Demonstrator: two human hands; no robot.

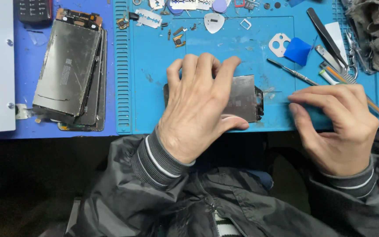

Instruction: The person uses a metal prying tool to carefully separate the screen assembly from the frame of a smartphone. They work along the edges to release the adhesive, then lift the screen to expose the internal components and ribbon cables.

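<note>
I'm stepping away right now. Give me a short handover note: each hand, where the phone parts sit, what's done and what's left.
Left hand: flat, palm down, pressing the grey phone panel onto the blue repair mat.
Right hand: fingers pinched together at the mat's front edge, just right of the panel; whether they grip anything cannot be told.
Stack of stripped phone screens lies at the far left. Metal spudger, blue pick and tweezers lie behind the right hand.
Done: panel is laid flat on the mat.
Left: the panel's right end, which the right hand is nearest.

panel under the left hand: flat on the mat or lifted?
Flat. The grey panel lies level on the blue mat, with the left hand spread palm-down over it; no raised edge shows.
</note>
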